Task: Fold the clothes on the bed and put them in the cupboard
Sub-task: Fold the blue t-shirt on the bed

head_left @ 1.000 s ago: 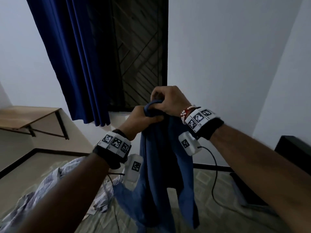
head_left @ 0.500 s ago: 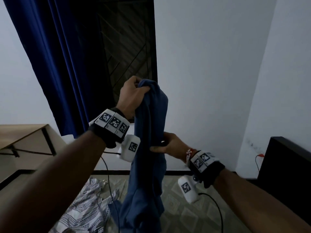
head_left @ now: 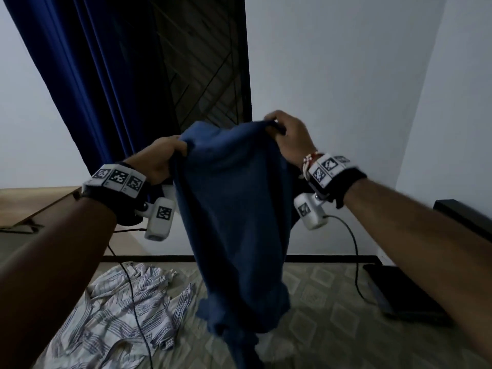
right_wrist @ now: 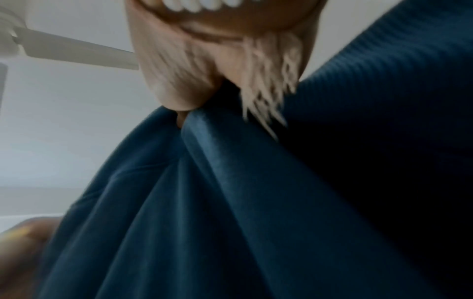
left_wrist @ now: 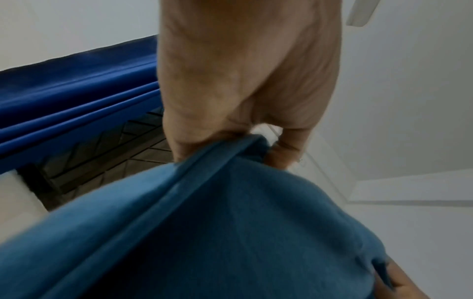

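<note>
The left hand and the right hand are apart, each clamped on the top edge of a blue garment, which hangs between them in the air above the bed. Holding it high by two spread points looks meant to let the cloth drop open under its own weight, so its shape can be found before any fold is made; no fold is yet made. In the left wrist view the fingers pinch a hemmed or banded edge of the blue garment; in the right wrist view the right hand bunches the cloth, but blur hides how the fingers lie.

What kind of garment it is cannot be told: its lower part is crumpled and runs out of the bottom of the head view, and no sleeves or collar show plainly. Left of the blue garment, a white patterned shirt lies rumpled on the bed, unfolded, partly cut off by the left forearm. Beyond the blue garment hang a dark blue curtain and a grilled window. To its right, a dark piece of furniture is cut by the frame edge; no cupboard can be made out.
</note>
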